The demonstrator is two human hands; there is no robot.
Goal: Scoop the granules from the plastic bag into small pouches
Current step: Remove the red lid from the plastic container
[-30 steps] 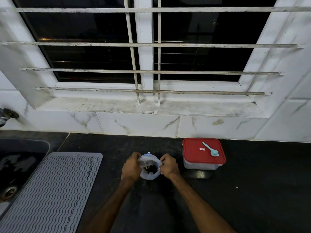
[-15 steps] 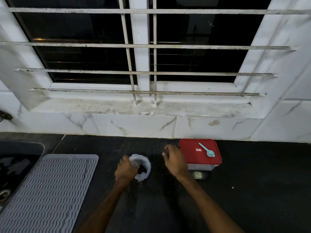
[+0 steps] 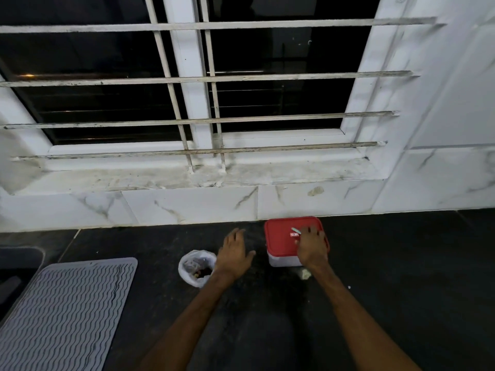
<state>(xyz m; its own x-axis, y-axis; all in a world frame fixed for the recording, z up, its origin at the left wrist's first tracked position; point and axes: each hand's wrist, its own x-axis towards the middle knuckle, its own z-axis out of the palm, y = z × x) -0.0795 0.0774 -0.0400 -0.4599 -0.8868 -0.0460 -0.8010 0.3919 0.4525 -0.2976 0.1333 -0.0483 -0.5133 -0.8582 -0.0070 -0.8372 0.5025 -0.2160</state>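
Note:
A small clear plastic bag [image 3: 197, 266] stands open on the black counter, with dark granules inside. My left hand [image 3: 235, 253] hovers just right of the bag, fingers spread, holding nothing. A red-lidded plastic container [image 3: 281, 236] sits near the wall tiles. On its lid lies a teal spoon [image 3: 296, 231], of which only the handle tip shows. My right hand [image 3: 311, 248] rests on the lid with its fingers closed over the spoon's bowl end. A small pale pouch-like scrap [image 3: 305, 274] lies in front of the container.
A grey ribbed drying mat [image 3: 67, 311] covers the counter at the left, and the sink edge [image 3: 18, 261] lies beyond it. A white marble wall and barred window sill [image 3: 203, 178] close off the back. Dark counter [image 3: 401, 277] stretches to the right.
Both hands have let go of the bag, which stays standing open. My left hand moved to the bag's right side. My right hand reached onto the red lid and over the spoon.

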